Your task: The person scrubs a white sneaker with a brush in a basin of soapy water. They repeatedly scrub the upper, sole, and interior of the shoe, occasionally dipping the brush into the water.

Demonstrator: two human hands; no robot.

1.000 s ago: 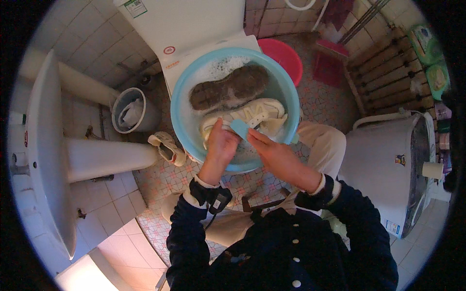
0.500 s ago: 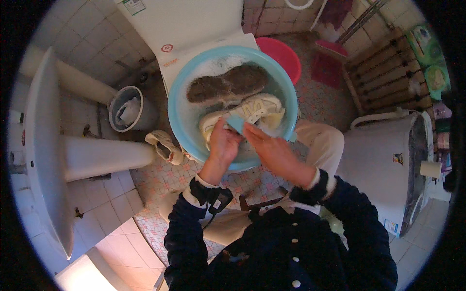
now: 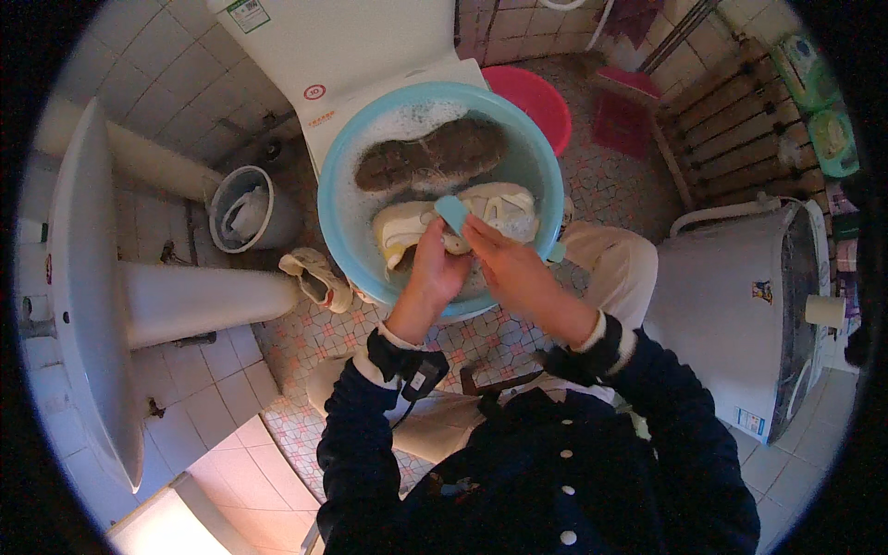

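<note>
A cream sneaker lies in soapy water in a light-blue basin. Beyond it floats or rests another shoe with its brown sole turned up. Above the cream sneaker, a small flat light-blue piece with a rounded end sticks up from between my hands; whether it is a brush or a soap bar I cannot tell. My right hand is closed on it. Close beside, my left hand has its fingers drawn together at the sneaker's near side; what they grip is hidden.
The basin stands before a white toilet, with a pink basin behind. To the left are a loose shoe, a bucket and a sink pedestal. A grey washing machine stands at right.
The light-blue piece has tilted more upright and risen slightly, with my hands closer together. The cream sneaker has rolled and shifted a little to the left.
</note>
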